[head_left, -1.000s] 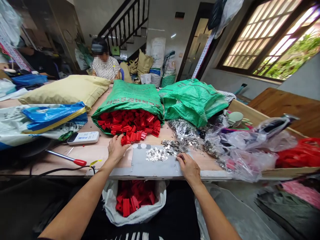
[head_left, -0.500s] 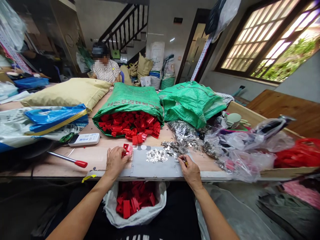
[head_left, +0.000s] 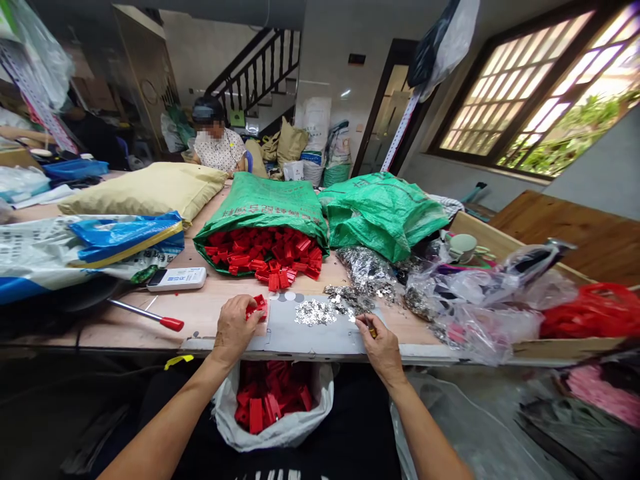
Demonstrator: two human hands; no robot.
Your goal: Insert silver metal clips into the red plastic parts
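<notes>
My left hand [head_left: 235, 330] grips a small red plastic part [head_left: 255, 307] at the left end of a grey board [head_left: 320, 340] lying along the table's near edge. My right hand [head_left: 383, 350] pinches a small yellow-tipped tool [head_left: 371, 327] at the board's right end. A heap of silver metal discs [head_left: 314, 313] lies on the board between my hands. Just beyond, a green woven sack [head_left: 263, 203] spills red plastic parts [head_left: 265, 257] onto the table. A white sack [head_left: 275, 433] below the table edge holds more red parts.
A co-worker [head_left: 219, 143] sits across the table. A remote control [head_left: 177, 279] and a red-handled metal rod [head_left: 150, 315] lie to the left. A second green sack [head_left: 385, 215], loose silver discs [head_left: 367, 270] and clear plastic bags [head_left: 475, 307] crowd the right.
My left hand has come back from the red pile to the board with a red part in it. My right hand has barely moved. The whole view has tilted slightly.
</notes>
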